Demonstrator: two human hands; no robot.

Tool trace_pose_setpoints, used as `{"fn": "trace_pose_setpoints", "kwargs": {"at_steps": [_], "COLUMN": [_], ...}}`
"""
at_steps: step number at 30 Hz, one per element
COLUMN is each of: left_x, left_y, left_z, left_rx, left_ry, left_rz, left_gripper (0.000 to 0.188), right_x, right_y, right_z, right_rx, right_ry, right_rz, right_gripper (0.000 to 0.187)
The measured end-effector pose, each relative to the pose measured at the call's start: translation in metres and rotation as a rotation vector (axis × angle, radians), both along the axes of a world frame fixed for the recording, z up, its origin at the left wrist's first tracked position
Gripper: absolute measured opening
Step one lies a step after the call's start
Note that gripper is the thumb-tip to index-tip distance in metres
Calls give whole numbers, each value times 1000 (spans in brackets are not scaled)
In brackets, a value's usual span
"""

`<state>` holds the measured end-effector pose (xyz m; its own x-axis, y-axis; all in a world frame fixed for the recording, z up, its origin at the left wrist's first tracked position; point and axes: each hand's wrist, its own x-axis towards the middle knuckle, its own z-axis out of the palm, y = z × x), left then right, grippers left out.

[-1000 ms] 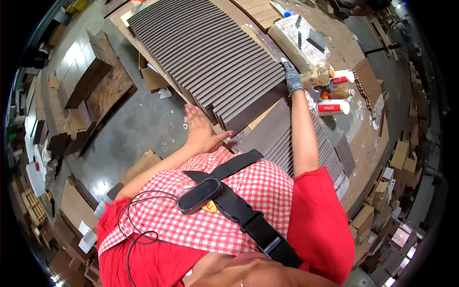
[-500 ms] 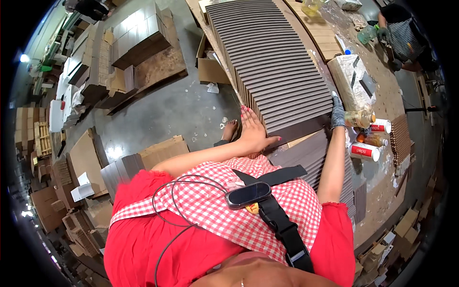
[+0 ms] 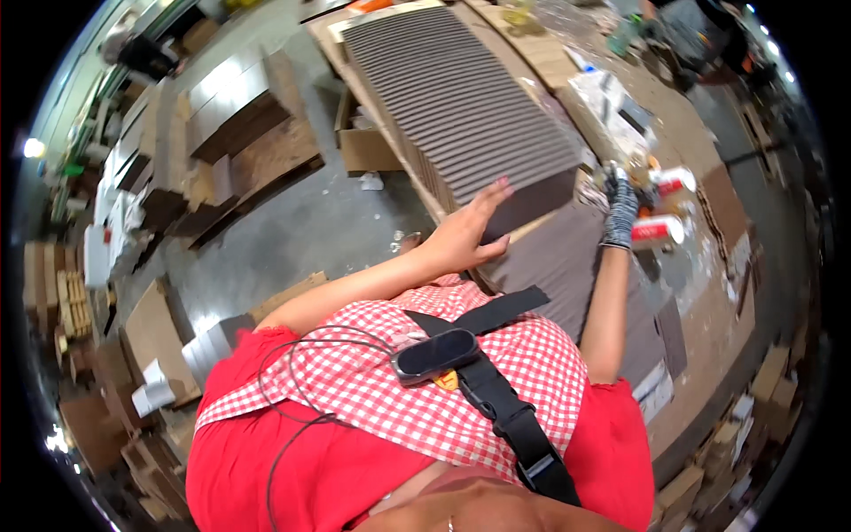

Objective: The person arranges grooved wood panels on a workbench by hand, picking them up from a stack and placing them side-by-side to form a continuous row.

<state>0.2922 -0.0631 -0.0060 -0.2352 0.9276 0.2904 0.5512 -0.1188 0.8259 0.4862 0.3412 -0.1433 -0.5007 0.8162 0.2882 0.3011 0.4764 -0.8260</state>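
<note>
The bare left hand (image 3: 467, 232) is lying with fingers spread flat against the near end of the stack of dark grey ribbed panels (image 3: 461, 106), seemingly steadying or squaring it on the long workbench (image 3: 709, 293). The grey-gloved right hand (image 3: 620, 211) is closing its fingers around a small brush-like tool, too blurred to identify, beside two red-and-white cans (image 3: 660, 232). Next, the left hand would need a grip under the panel edge; the concrete floor (image 3: 292, 230) alongside is offering room.
</note>
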Motion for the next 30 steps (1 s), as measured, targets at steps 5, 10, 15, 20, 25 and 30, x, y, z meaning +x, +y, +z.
{"fn": "trace_pose_setpoints", "kwargs": {"at_steps": [5,10,15,20,25,30], "left_x": [36,55,54,45,31,-23], "left_y": [32,52,60,60,59,64], "left_z": [-57,-72,-79,-71,-75,-94], "left_rx": [-462,-602,-623,-634,-559,-580], "left_ry": [0,197,293,347,220,-153], "left_rz": [19,-35,35,-32,-72,-57], "left_gripper": [97,109,114,105,96,93], "right_x": [-16,48,96,113,108,72], "right_y": [-119,-148,-171,-185,-183,-194], "right_z": [79,88,79,70,66,60], "right_rx": [-801,-734,-678,-723,-777,-849], "right_ry": [523,680,656,732,750,672], "right_rz": [-176,-292,-309,-359,-325,-223], "right_gripper": [38,37,38,31,33,35]}}
